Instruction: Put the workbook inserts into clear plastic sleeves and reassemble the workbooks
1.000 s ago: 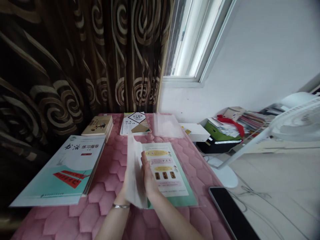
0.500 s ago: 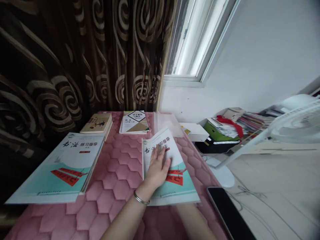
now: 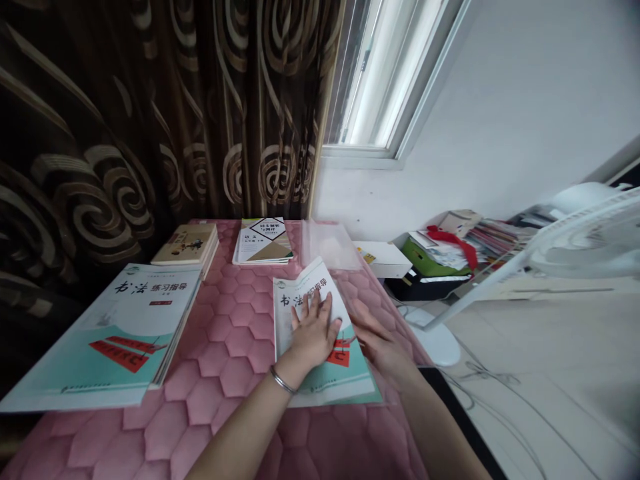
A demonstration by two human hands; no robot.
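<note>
A white and teal book [image 3: 327,381] with a clear plastic cover around it lies on the pink quilted surface [image 3: 240,340]. My left hand [image 3: 314,333], a metal bangle at its wrist, rests flat on the cover with its fingers spread. At the book's right edge, my right hand [image 3: 377,343] has its fingers at the clear plastic; the fingers are bent and partly blurred, with the plastic between them and the thumb. A matching book [image 3: 125,347] lies on a stack at the left.
Behind are a tan book [image 3: 186,245], a smaller workbook [image 3: 263,240] and clear plastic sheets [image 3: 331,245]. A black device [image 3: 455,413] lies by the right edge, partly behind my right arm. A white fan [image 3: 500,280] stands beyond, near a box of papers [image 3: 425,267].
My right hand has come up from below the book to its right edge. My left hand stays spread on the cover. The whole view has shifted slightly.
</note>
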